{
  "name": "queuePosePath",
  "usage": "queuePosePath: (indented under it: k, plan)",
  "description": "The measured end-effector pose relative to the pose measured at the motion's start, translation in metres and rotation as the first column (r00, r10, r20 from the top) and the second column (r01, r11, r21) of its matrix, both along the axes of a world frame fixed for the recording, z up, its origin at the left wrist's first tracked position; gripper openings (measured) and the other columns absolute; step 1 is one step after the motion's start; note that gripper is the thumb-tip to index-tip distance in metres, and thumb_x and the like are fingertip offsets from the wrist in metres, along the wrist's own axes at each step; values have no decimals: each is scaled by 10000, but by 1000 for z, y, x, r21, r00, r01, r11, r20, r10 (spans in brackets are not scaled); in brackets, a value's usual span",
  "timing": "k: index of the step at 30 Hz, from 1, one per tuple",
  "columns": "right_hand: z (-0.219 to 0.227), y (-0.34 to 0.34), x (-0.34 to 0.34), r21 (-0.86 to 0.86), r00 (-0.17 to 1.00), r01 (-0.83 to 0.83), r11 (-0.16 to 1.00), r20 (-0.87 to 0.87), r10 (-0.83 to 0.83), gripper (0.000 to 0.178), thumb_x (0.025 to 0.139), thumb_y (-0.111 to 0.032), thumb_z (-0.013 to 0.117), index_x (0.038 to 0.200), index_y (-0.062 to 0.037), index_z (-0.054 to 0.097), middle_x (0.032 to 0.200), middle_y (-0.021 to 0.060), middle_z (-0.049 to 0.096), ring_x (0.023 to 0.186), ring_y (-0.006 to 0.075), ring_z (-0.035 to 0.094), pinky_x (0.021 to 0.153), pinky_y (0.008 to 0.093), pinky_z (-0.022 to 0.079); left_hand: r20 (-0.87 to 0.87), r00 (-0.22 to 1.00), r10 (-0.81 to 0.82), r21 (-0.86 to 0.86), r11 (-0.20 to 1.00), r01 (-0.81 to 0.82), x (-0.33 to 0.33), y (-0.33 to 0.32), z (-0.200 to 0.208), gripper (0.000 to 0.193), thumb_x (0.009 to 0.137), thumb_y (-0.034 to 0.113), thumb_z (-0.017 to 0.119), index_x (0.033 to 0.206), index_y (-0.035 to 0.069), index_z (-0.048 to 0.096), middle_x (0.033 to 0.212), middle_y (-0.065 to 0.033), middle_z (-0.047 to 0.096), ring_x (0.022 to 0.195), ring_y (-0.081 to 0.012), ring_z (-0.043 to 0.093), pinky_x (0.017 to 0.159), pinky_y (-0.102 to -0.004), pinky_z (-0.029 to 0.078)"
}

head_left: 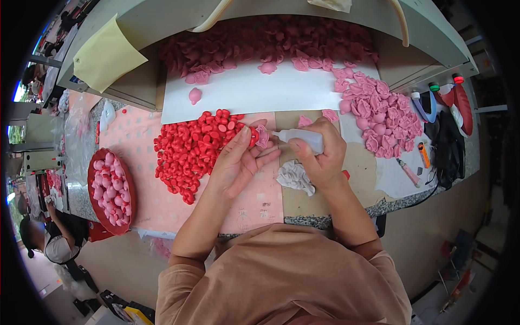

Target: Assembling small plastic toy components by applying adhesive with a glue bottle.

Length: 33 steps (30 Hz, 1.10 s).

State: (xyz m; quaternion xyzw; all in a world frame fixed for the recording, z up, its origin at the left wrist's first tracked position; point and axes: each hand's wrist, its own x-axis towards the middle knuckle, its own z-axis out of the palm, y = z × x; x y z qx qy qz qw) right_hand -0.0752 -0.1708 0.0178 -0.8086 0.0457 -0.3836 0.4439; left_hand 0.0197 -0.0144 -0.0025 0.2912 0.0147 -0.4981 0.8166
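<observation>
My left hand (pixel 238 162) pinches a small pink and red flower-shaped piece (pixel 261 135) between thumb and fingertips. My right hand (pixel 320 154) grips a small translucent squeeze bottle (pixel 303 138) with its nozzle pointing left, right at the piece. Just left of my left hand lies a heap of small red pieces (pixel 189 149) on the pink mat. A crumpled white cloth (pixel 295 176) sits on the bench under my right hand.
Pink petal pieces are piled along the back (pixel 271 43) and at the right (pixel 382 116) on white paper (pixel 254 92). A red tray (pixel 96 162) of finished pink pieces stands at the left. Tools lie at the right edge (pixel 428 103). A person sits lower left (pixel 54 244).
</observation>
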Motion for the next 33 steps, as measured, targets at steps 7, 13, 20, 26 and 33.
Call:
queuePosePath:
  k: [7,13,20,26,33]
  plan:
    - [0,-2,1,-56,1000,14,998,5,-13,242,793,-205,677,849,-4,553,730,90,547,619,178,498,558,274,392,0,1000,-14,14,1000,14,0,-1,2,389,954,279,442,1241,16,455,1067,-120,593,988,-204,584,914,-413,477]
    - [-1,-4,1,-53,999,13,998,45,-11,244,792,-207,680,858,-6,557,729,92,549,614,180,496,554,275,390,-22,1000,3,28,1000,-2,0,-2,3,380,957,283,433,1222,14,467,1095,-140,582,980,-206,587,918,-417,477]
    - [1,-2,1,-50,1000,15,999,22,-14,238,785,-196,682,848,-4,558,728,93,555,611,185,498,547,280,390,-16,1000,-5,39,999,6,-1,0,3,383,957,290,430,1221,15,469,1098,-135,582,979,-209,590,915,-417,478]
    - [-2,-2,1,-65,999,21,998,40,-18,242,773,-192,691,841,-2,557,722,99,554,609,190,498,546,282,391,-6,1000,1,70,998,-1,-1,-2,4,384,956,292,434,1229,25,468,1099,-122,583,1023,-214,572,918,-415,469]
    - [1,-2,1,-87,999,26,996,33,-24,242,762,-176,700,839,2,556,725,106,550,605,197,498,540,287,391,2,1000,-7,72,997,7,-1,-1,3,388,951,301,450,1243,47,471,1116,-96,581,1076,-214,544,925,-413,452]
